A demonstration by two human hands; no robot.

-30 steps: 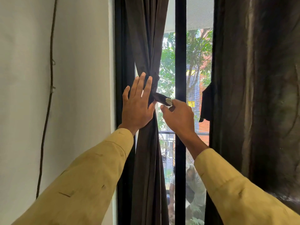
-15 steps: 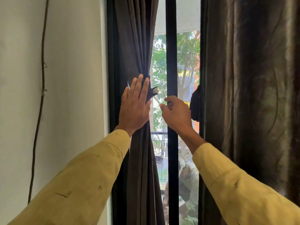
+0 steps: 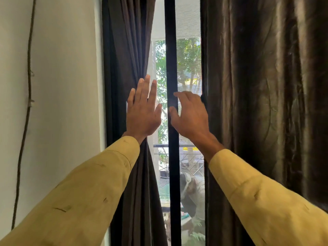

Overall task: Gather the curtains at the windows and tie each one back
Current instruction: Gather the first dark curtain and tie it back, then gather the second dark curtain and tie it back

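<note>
A dark brown left curtain (image 3: pixel 127 50) hangs gathered against the window's left frame, pinched in at hand height. My left hand (image 3: pixel 143 110) lies flat on that gathered waist with fingers straight and apart, covering any tie. My right hand (image 3: pixel 190 116) hovers in front of the black window bar (image 3: pixel 171 50), fingers loosely curled and holding nothing. To the right hangs a second, wider brown curtain (image 3: pixel 262 86), loose and ungathered.
A white wall (image 3: pixel 62 86) with a thin dark cable (image 3: pixel 29 77) running down it fills the left side. Through the glass I see trees, a balcony railing (image 3: pixel 186 145) and a person crouching below.
My right hand has let go of the tie-back strap, which is no longer visible, and has opened and drifted right. My left hand stays flat on the curtain. The view shifted left and up.
</note>
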